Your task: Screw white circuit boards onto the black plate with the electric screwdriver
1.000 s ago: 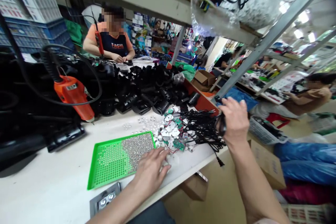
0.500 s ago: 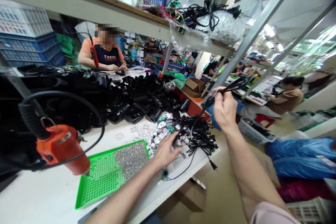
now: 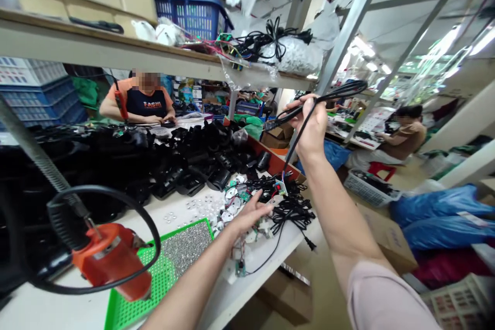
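Nearest, a pale pink sleeve (image 3: 386, 299) covers the upper right arm. The left hand (image 3: 249, 215) is open, its fingers spread and reaching right over a white workbench (image 3: 58, 309). It sits just above a jumble of small white discs and green circuit boards (image 3: 240, 203), though whether it touches them is hard to tell. A small circuit board (image 3: 240, 268) lies near the bench's front edge, with a thin wire running from it.

The right hand (image 3: 311, 124) is raised above the bench, closed in a narrow grip on a black cable (image 3: 328, 97). The cable's thick moulded end (image 3: 278, 121) points left, its other length runs right, and a strand drops from the hand towards a tangle of black cables (image 3: 290, 211) on the bench.

At near left sit an orange heat gun (image 3: 112, 260) with a looping black cord and a green perforated tray (image 3: 133, 289) holding a silvery mass of tiny parts (image 3: 185, 245). Beyond them lies a heap of black plastic parts (image 3: 181, 165). Further off, 1 co-worker (image 3: 145, 105) works at far left and another (image 3: 406, 134) sits at far right.
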A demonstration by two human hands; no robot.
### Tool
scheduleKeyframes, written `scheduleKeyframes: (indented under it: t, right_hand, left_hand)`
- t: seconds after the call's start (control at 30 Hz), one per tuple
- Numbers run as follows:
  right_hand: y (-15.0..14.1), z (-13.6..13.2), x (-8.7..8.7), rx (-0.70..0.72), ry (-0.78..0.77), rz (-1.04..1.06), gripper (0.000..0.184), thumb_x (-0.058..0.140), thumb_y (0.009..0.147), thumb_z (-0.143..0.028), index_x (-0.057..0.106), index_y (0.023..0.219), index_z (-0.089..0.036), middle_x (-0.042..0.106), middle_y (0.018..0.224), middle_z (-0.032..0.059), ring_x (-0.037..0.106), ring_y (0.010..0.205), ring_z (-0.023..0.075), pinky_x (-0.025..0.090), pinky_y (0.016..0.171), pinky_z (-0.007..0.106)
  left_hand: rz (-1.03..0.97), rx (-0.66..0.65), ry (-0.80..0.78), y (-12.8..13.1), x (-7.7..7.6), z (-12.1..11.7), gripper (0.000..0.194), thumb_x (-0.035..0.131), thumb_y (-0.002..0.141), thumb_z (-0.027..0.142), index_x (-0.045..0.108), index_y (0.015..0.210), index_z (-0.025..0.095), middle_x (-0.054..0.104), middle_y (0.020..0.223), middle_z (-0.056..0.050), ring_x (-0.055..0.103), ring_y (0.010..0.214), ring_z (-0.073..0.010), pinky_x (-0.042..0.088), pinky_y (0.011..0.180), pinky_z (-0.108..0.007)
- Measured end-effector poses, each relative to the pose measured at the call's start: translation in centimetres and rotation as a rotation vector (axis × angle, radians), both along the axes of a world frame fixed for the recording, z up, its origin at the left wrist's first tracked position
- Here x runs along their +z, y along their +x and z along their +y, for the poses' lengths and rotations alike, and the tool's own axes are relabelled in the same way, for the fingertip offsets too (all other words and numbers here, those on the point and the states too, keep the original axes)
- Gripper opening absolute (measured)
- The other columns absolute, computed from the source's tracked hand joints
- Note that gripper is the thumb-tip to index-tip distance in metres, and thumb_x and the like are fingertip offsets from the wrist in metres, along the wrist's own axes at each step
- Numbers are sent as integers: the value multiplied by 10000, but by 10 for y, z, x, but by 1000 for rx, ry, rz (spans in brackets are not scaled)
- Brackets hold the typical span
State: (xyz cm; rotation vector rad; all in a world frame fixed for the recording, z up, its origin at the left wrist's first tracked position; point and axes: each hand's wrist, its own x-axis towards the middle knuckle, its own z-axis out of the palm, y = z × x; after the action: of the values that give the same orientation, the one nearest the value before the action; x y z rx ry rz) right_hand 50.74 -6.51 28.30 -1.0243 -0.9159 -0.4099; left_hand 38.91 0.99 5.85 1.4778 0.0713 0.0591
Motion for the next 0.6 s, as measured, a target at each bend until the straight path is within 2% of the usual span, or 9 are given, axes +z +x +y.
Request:
scheduleKeyframes:
  t: [0.07,0.13,0.2,0.27,0.37,0.47,0.53,0.6]
  right_hand:
    - [7,-1,3,10,27,6,253,508,888,-494,466,902,-245,626,764,-44,684,761,129,567,722,302]
    - [13,-5,-1,27,55,29,249,520,880,-485,466,912,-244,631,762,-44,685,750,129,567,710,298]
    - [17,-10,-11,45,69,71,252,528,871,-481,466,923,-242,639,767,-42,683,733,129,565,685,291]
    - [18,-16,-24,45,68,115,258,529,867,-484,465,928,-242,645,776,-40,680,735,130,562,678,289]
    - [13,-31,-43,-6,66,137,246,530,871,-478,467,924,-246,649,801,-34,676,770,134,559,717,304]
    - [1,-57,-60,-108,21,106,224,529,884,-456,501,925,-238,647,817,-17,665,805,144,548,774,329]
    - [-8,-81,-75,-183,-49,100,225,534,886,-449,540,921,-227,622,756,-18,649,768,146,543,762,326]
    - [-18,-110,-95,-199,-145,155,230,555,874,-441,574,922,-217,574,663,-31,618,674,140,539,689,309]
  left_hand:
    - [-12,-137,-249,-6,9,3,924,621,796,604,230,1502,153,644,1191,-143,651,1026,-237,465,944,-380]
    - [26,-232,-526,-17,14,4,839,598,824,608,284,1480,190,647,1148,-136,675,926,-200,509,825,-318]
    - [125,-258,-659,-32,15,2,752,603,846,573,336,1448,210,665,1052,-119,672,766,-151,504,656,-241]
    - [235,-274,-662,-48,13,-2,692,621,846,547,392,1403,206,676,977,-107,620,624,-102,433,518,-175]
    - [332,-391,-560,-74,8,-6,688,621,811,611,507,1302,143,685,822,-97,469,455,-49,293,409,-140]
    - [360,-434,-443,-101,11,-4,750,724,695,632,592,1217,111,571,587,14,328,401,-23,205,397,-146]
    - [340,-306,-389,-122,18,-2,793,817,599,581,600,1228,148,486,555,71,314,422,-21,216,415,-147]
    - [308,-86,-301,-146,26,0,798,830,587,564,591,1252,193,510,603,67,365,458,-32,275,439,-149]
